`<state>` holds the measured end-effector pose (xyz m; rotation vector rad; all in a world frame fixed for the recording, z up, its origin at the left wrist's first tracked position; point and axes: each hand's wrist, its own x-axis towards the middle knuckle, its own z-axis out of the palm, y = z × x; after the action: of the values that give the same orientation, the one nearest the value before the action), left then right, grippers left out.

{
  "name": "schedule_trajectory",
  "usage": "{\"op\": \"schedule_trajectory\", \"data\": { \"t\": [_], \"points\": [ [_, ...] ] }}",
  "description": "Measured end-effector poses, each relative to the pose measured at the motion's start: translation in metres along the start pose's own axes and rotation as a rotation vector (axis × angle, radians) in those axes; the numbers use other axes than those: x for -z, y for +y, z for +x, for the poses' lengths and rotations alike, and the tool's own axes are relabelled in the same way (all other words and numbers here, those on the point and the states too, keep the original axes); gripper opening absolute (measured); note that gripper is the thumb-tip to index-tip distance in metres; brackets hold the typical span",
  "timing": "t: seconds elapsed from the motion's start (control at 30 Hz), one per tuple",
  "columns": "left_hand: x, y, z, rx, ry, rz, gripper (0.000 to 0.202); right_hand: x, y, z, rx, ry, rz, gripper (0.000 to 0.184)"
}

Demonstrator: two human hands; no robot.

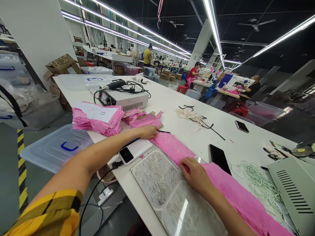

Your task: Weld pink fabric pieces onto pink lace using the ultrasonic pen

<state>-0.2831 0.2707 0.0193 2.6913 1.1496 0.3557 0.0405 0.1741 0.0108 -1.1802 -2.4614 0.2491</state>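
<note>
Presently, I observe the left hand, fingers bent, and the right hand, loosely curled, touching the pink fabric strip along the marbled board on the table, though whether either grips it I cannot tell.

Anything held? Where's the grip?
Pink fabric: left hand at its far end, right hand on its edge midway along. Whether pinched or just pressed can't be told.
</note>
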Motion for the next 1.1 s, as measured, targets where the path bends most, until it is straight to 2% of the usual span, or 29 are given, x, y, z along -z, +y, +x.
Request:
{"op": "schedule_trajectory", "data": {
  "t": [0.2, 0.33, 0.47, 0.57, 0.63, 0.73, 0.83, 0.97, 1.03, 1.1],
  "points": [
    [0.005, 0.011, -0.008, -0.035, -0.031, 0.034, 0.032, -0.005, -0.003, -0.002, 0.027, 0.016, -0.075, 0.006],
    [0.007, 0.012, -0.003, -0.062, -0.070, 0.040, 0.030, -0.009, -0.001, -0.001, 0.049, 0.032, -0.086, 0.018],
    [0.009, 0.014, 0.000, -0.086, -0.110, 0.023, 0.028, -0.010, -0.004, 0.001, 0.049, 0.045, -0.068, 0.019],
    [0.015, 0.018, 0.000, -0.093, -0.125, -0.001, 0.026, 0.002, -0.005, 0.000, 0.018, 0.072, -0.022, 0.015],
    [0.020, 0.026, 0.002, -0.092, -0.106, -0.015, 0.026, 0.018, -0.001, -0.006, -0.034, 0.125, 0.016, 0.016],
    [0.022, 0.055, 0.011, -0.114, -0.062, -0.045, 0.018, 0.050, 0.012, -0.031, -0.141, 0.204, 0.056, 0.023],
    [0.013, 0.100, 0.027, -0.181, -0.047, -0.094, 0.008, 0.072, 0.028, -0.067, -0.231, 0.215, 0.057, 0.021],
    [-0.015, 0.157, 0.060, -0.263, -0.058, -0.140, 0.010, 0.072, 0.042, -0.104, -0.311, 0.164, 0.038, 0.020],
    [-0.029, 0.173, 0.076, -0.283, -0.075, -0.143, 0.013, 0.066, 0.044, -0.111, -0.338, 0.143, 0.033, 0.021],
    [-0.042, 0.180, 0.088, -0.301, -0.108, -0.136, 0.015, 0.062, 0.044, -0.112, -0.356, 0.130, 0.033, 0.021]
  ]
}}
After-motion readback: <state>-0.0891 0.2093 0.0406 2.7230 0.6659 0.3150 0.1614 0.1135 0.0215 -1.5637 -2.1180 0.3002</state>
